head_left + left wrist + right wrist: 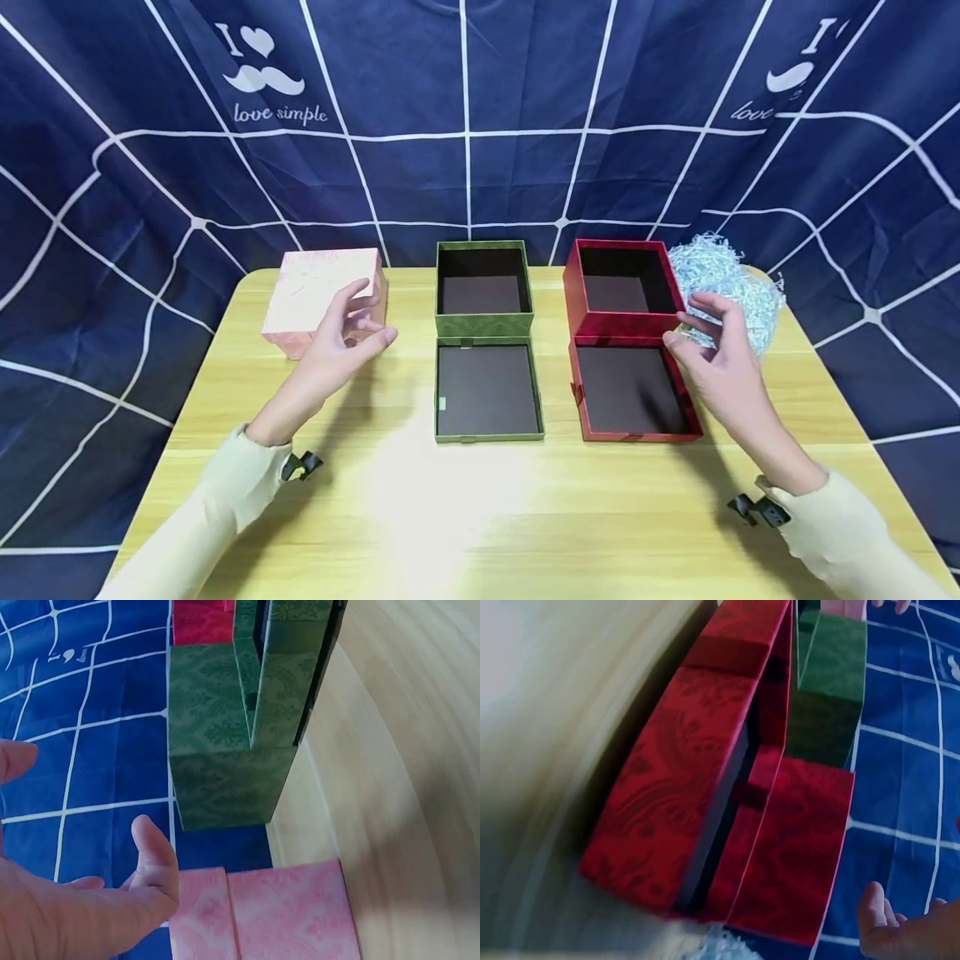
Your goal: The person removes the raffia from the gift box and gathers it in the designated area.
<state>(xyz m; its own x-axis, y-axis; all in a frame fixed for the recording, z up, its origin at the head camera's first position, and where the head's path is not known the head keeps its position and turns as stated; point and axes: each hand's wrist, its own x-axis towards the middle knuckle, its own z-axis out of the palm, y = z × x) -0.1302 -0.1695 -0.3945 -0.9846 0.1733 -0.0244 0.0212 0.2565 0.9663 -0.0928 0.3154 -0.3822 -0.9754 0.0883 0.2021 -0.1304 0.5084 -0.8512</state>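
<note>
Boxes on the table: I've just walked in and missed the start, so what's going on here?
A person's left hand hovers by the closed pink box, and the right hand is beside the open red box, near light-blue shredded paper. Neither hand grips anything. The green box also stands open, between the other two.
</note>
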